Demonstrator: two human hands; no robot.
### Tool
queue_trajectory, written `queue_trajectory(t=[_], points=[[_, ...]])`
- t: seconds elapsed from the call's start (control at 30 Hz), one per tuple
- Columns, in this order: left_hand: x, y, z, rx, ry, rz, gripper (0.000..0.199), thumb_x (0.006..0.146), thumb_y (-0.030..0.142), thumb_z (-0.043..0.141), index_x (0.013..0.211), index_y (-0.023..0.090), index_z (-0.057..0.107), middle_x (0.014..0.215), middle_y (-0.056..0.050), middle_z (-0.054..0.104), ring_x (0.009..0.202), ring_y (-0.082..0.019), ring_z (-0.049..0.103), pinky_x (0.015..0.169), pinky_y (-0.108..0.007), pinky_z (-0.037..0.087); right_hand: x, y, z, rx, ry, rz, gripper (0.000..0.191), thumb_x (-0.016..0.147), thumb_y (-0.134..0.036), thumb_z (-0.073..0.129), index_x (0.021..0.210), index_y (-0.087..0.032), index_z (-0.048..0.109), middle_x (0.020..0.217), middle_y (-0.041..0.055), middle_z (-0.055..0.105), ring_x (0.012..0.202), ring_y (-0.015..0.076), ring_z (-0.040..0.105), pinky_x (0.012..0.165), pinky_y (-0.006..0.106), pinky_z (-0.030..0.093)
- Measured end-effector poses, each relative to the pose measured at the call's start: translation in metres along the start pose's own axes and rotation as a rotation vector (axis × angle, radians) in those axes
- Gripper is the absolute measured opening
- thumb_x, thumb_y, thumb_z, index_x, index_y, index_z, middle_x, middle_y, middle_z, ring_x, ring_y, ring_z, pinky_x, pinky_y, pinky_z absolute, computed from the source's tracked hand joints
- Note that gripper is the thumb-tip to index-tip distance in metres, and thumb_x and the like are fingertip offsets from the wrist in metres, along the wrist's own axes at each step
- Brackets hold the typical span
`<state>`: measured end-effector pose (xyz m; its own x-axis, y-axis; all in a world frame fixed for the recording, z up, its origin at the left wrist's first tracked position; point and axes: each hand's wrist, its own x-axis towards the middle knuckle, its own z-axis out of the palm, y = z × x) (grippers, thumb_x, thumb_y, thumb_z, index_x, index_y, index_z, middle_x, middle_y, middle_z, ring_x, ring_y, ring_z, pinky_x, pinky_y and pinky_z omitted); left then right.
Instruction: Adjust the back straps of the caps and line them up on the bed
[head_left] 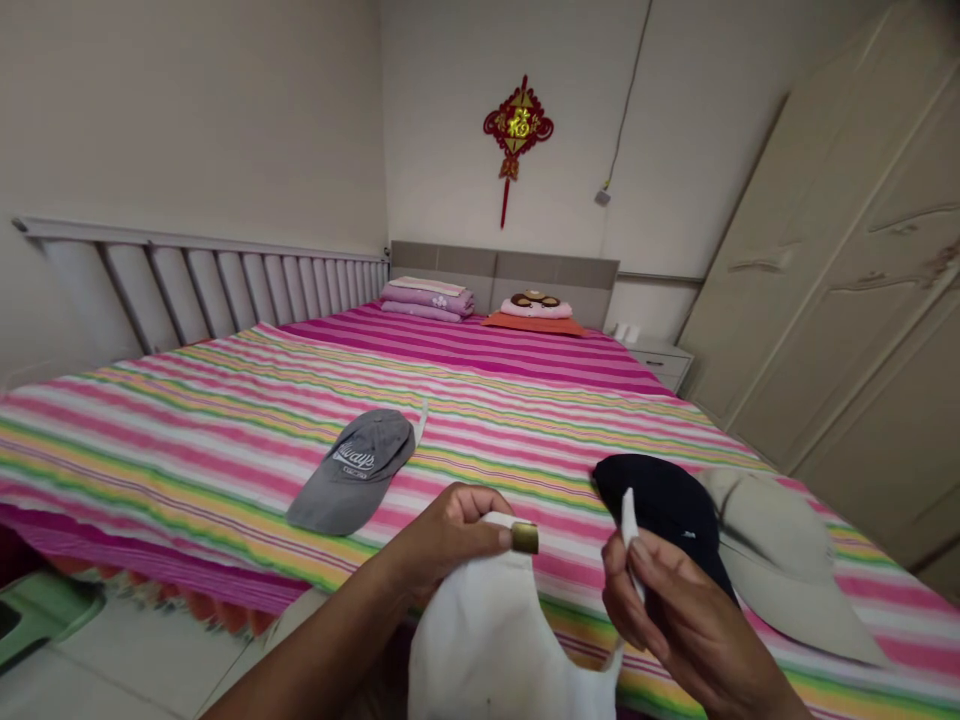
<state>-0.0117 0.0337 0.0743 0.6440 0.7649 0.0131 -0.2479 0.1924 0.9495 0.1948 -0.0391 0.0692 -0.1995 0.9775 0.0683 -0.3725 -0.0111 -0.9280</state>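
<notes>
A white cap hangs between my hands at the bottom centre, with its rear opening facing up. My left hand pinches the strap end that carries a brass-coloured buckle. Between the thumb and fingers of my right hand is the other strap end, its tip pointing up, apart from the buckle. A grey cap with white lettering lies on the bed to the left. Behind my right hand rest a dark cap and a beige cap, touching each other.
The striped bed fills the middle. Folded bedding and a pillow stack are near the headboard. A green stool stands at lower left, a wardrobe at right, and a nightstand beyond the bed.
</notes>
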Motion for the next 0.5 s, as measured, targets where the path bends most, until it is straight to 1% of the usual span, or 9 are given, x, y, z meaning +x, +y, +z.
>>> queue_trajectory(t=[0.13, 0.27, 0.4, 0.47, 0.5], points=[[0.001, 0.000, 0.006, 0.089, 0.021, -0.045, 0.027, 0.056, 0.032, 0.073, 0.063, 0.012, 0.056, 0.049, 0.003, 0.050, 0.039, -0.003, 0.039, 0.038, -0.015, 0.029, 0.005, -0.002, 0.015, -0.192, 0.018, 0.033, 0.033, 0.080, -0.042, 0.050, 0.067, -0.013, 0.058, 0.039, -0.0049, 0.042, 0.034, 0.0038, 0.030, 0.039, 0.020, 0.020], [0.002, -0.002, 0.009, 0.084, 0.021, -0.088, 0.027, 0.055, 0.033, 0.073, 0.064, 0.013, 0.056, 0.047, 0.005, 0.048, 0.038, -0.003, 0.037, 0.038, -0.016, 0.027, 0.012, -0.001, 0.027, -0.244, 0.017, 0.086, 0.031, 0.074, -0.043, 0.059, 0.064, -0.014, 0.052, 0.037, -0.0095, 0.034, 0.032, 0.0015, 0.020, 0.034, 0.019, 0.011], [0.004, -0.003, 0.013, 0.190, 0.031, -0.112, 0.029, 0.055, 0.035, 0.072, 0.062, 0.013, 0.055, 0.047, 0.005, 0.046, 0.039, -0.004, 0.037, 0.038, -0.017, 0.027, 0.017, 0.002, 0.033, -0.254, 0.030, 0.083, 0.033, 0.067, -0.043, 0.065, 0.067, -0.014, 0.051, 0.041, -0.0099, 0.034, 0.033, 0.0011, 0.019, 0.033, 0.019, 0.009], [0.004, -0.004, 0.014, 0.248, 0.028, -0.062, 0.027, 0.059, 0.034, 0.070, 0.067, 0.013, 0.056, 0.055, 0.003, 0.050, 0.045, -0.005, 0.041, 0.042, -0.018, 0.030, 0.018, 0.003, 0.035, -0.233, 0.045, 0.076, 0.033, 0.066, -0.043, 0.066, 0.066, -0.014, 0.050, 0.040, -0.0098, 0.034, 0.033, 0.0011, 0.019, 0.033, 0.020, 0.008], [0.004, -0.005, 0.015, 0.263, 0.009, 0.004, 0.025, 0.061, 0.033, 0.069, 0.072, 0.014, 0.057, 0.061, 0.001, 0.053, 0.050, -0.007, 0.044, 0.046, -0.018, 0.033, 0.018, 0.004, 0.035, -0.218, 0.050, 0.072, 0.031, 0.067, -0.042, 0.065, 0.066, -0.014, 0.051, 0.040, -0.0100, 0.033, 0.033, 0.0011, 0.018, 0.034, 0.020, 0.008]])
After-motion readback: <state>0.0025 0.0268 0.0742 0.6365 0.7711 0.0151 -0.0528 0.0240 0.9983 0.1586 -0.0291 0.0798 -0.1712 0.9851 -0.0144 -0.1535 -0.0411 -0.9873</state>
